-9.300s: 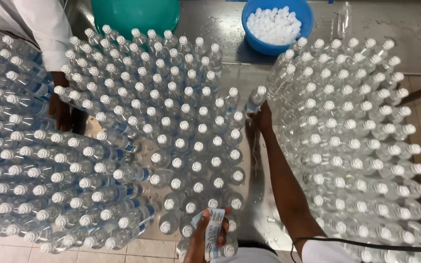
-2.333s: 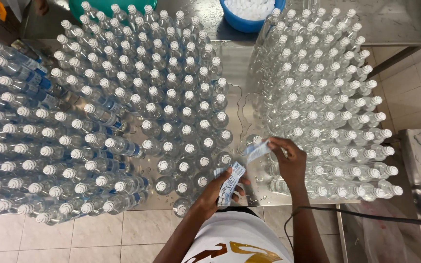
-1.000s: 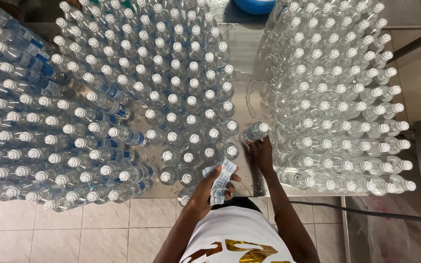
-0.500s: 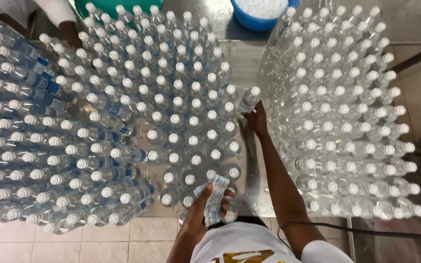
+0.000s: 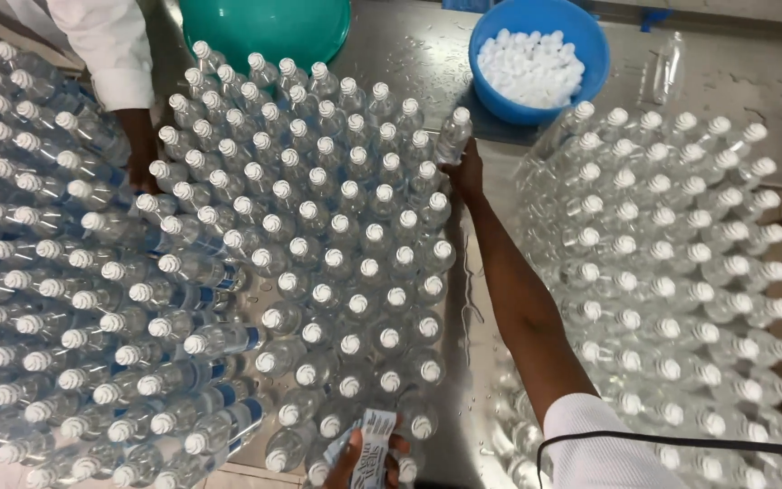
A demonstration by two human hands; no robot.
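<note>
the right hand [image 5: 470,172] reaches far out and is clamped on a capped clear bottle [image 5: 452,136] at the top edge of the middle cluster of bottles [image 5: 337,272]. the left hand [image 5: 355,457], low by the body, pinches a small stack of labels [image 5: 375,444]. the bottle looks filled, so fairly heavy, smooth and likely wet and slippery; its thin wall would dent, so the body below the cap is the firm place to hold. further bottles [image 5: 672,272] stand right on the wet steel worktop [image 5: 409,54], a blue bowl of caps [image 5: 536,63] beyond. another person's hand [image 5: 142,167] rests at left.
</note>
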